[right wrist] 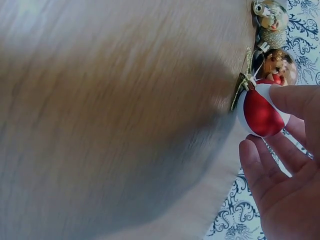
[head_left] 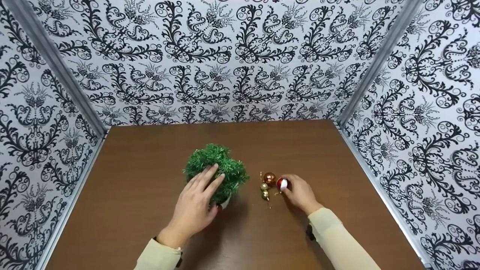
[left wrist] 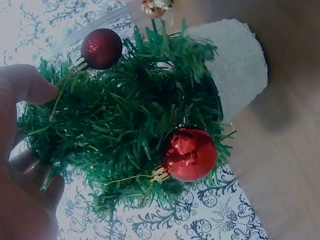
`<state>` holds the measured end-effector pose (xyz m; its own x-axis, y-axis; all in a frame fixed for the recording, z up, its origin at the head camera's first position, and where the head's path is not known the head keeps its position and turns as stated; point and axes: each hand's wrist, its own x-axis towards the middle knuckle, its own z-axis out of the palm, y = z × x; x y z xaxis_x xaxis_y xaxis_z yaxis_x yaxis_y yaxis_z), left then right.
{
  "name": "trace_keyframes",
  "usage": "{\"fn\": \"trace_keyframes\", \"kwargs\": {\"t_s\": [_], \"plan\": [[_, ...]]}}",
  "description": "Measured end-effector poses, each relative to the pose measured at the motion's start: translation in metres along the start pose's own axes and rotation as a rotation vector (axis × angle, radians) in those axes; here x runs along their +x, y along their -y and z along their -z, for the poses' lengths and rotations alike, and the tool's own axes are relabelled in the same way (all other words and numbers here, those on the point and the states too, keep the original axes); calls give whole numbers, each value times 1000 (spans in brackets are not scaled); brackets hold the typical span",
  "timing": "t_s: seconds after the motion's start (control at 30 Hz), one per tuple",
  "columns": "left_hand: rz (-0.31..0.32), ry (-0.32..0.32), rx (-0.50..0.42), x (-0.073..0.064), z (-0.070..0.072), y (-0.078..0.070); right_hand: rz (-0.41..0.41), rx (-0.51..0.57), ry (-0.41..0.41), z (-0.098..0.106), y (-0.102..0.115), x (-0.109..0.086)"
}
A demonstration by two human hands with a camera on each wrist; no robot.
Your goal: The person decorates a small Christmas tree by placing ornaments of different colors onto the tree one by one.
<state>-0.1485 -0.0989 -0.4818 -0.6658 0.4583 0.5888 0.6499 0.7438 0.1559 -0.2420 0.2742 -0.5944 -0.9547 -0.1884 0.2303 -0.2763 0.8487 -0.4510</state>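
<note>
A small green tinsel Christmas tree (head_left: 234, 172) stands left of centre on a white, rough-textured base (left wrist: 240, 67). My left hand (head_left: 195, 198) rests on its branches with the fingers spread and nearly straight. On the tree hang a glittery dark red bauble (left wrist: 101, 48) and a shiny red bauble (left wrist: 190, 155), both on gold loops. To the right, my right hand (head_left: 302, 193) pinches a red-and-white bauble (right wrist: 262, 110) between thumb and fingers, its gold cap and string facing the table. Beside that bauble lies a shiny copper bauble (head_left: 269, 178).
Two small gold baubles (head_left: 265, 190) lie next to the copper one, between the tree and my right hand. The brown wooden table (head_left: 150, 150) is bordered by black-and-white patterned walls (head_left: 240, 67) at the back and both sides, with grey metal corner posts (head_left: 378, 60).
</note>
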Motion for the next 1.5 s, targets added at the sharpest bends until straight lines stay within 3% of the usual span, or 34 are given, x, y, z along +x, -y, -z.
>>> {"fn": "trace_keyframes", "kwargs": {"t_s": [0.43, 0.8, 1.1, 1.5], "plan": [[12, 63, -42, -7, 16, 14, 3, 11, -18, -2, -2, 0], [3, 67, -62, -7, 14, 15, -24, -1, -14, 2, -3, -7], [25, 26, -31, -12, 18, 17, 10, 27, 2, 0, 5, 1], [18, 17, -14, -11, 15, 14, -6, 66, -22, 7, 6, -1]]}}
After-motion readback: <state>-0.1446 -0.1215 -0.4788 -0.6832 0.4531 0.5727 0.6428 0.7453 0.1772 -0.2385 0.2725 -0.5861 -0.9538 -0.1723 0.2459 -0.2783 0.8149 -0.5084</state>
